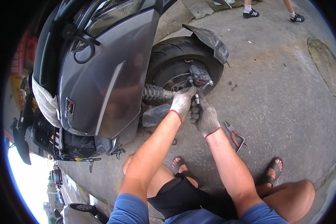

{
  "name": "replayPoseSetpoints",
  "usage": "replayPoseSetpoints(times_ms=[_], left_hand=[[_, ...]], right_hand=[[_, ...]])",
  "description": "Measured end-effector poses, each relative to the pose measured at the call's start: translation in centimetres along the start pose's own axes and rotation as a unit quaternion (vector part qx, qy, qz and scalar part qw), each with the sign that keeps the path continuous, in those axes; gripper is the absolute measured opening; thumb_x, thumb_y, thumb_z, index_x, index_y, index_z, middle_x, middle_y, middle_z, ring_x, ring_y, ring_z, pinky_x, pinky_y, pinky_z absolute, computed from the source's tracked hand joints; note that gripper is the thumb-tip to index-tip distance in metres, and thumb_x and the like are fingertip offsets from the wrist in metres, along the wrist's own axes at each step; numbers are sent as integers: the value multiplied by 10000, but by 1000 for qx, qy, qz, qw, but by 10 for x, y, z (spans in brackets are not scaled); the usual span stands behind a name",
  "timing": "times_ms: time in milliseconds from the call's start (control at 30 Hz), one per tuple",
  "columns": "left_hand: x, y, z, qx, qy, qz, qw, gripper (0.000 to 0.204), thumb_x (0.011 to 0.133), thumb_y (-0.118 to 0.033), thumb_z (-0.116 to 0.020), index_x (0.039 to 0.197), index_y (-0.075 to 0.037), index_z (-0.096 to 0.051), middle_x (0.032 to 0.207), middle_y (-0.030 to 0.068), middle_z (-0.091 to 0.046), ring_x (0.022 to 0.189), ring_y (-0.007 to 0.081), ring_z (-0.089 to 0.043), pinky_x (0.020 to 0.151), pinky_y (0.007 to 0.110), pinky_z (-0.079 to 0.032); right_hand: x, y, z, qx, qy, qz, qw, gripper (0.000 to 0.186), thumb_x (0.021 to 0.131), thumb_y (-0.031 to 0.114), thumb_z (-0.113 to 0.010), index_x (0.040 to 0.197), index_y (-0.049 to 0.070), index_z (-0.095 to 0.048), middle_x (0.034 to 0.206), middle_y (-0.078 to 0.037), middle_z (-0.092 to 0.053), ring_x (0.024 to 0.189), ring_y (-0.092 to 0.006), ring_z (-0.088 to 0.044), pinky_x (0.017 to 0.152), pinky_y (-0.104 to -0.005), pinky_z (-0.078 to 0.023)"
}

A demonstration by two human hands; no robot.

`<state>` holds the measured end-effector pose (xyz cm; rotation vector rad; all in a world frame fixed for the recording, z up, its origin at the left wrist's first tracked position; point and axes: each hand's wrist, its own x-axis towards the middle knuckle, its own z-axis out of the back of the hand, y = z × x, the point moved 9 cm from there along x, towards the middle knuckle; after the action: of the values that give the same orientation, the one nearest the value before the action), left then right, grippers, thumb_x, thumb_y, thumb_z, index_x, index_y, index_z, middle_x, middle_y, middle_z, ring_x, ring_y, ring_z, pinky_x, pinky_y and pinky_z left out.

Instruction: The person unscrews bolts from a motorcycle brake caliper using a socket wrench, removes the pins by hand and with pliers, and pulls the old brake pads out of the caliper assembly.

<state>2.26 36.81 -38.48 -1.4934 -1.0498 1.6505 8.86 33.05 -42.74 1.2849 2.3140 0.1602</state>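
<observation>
Both my hands wear knitted work gloves with red cuffs and meet just below the rear wheel's brake caliper (201, 75). My left hand (183, 101) is closed, its fingertips pressed together by the lower part of the caliper; what they grip is hidden. In my right hand (206, 116), closed fingers hold a short shiny metal cylinder (197, 99), which looks like a socket. The dark caliper has red markings and sits beside the perforated brake disc (175, 83). Around them is the scooter's black tyre (162, 50). A coil-spring shock absorber (156, 92) lies left of my left hand.
Red-handled pliers (233, 135) and an L-shaped metal tool (242, 143) lie on the concrete ground right of my right forearm. The grey scooter body (104, 71) fills the left side. A cracked mudguard (209, 42) juts past the tyre. Another person's shoes (251, 14) show at the far edge.
</observation>
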Motion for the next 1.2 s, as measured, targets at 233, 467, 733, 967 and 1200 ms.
replayPoseSetpoints(times_ms=[233, 467, 733, 967, 1200], left_hand=[[9, 2, 12, 0, -8, 0, 1000, 254, 990, -301, -560, 850, -92, -597, 582, -5, -470, 417, 114, -406, 378, 278, -337], [14, -3, 2, -21, 35, -52, 998, 230, 986, -265, -570, 938, -48, -629, 826, 74, -645, 721, 170, -619, 672, 324, -525], [5, 7, -3, -28, 65, 65, 995, 239, 972, -249, -571, 964, -20, -640, 737, 65, -610, 592, 161, -559, 503, 296, -446], [13, -2, 5, -30, 26, -23, 999, 175, 977, -211, -583, 989, -45, -635, 809, 75, -644, 626, 165, -597, 506, 282, -487], [12, -1, -5, -44, 61, 1, 997, 217, 967, -221, -594, 889, -31, -661, 735, 28, -614, 578, 116, -550, 520, 251, -467]], right_hand=[[-1, 0, -4, -23, -28, 20, 999, 265, 992, 423, -516, 879, 193, -586, 622, 76, -452, 479, -68, -376, 465, -230, -294], [-2, 39, 10, -378, -162, 294, 863, 346, 945, 372, -619, 1010, 32, -616, 693, -14, -581, 530, -74, -507, 440, -262, -384], [6, 0, -5, 229, 63, 42, 971, 279, 941, 294, -636, 1023, 33, -581, 693, -8, -567, 494, -80, -489, 444, -257, -398], [-8, 21, 3, -67, -37, 199, 977, 273, 960, 312, -607, 1076, 65, -597, 806, -27, -645, 566, -104, -575, 498, -251, -448], [-21, 47, -3, -299, -142, 405, 852, 216, 944, 117, -619, 1133, 17, -588, 856, -36, -656, 686, -76, -588, 606, -233, -476]])
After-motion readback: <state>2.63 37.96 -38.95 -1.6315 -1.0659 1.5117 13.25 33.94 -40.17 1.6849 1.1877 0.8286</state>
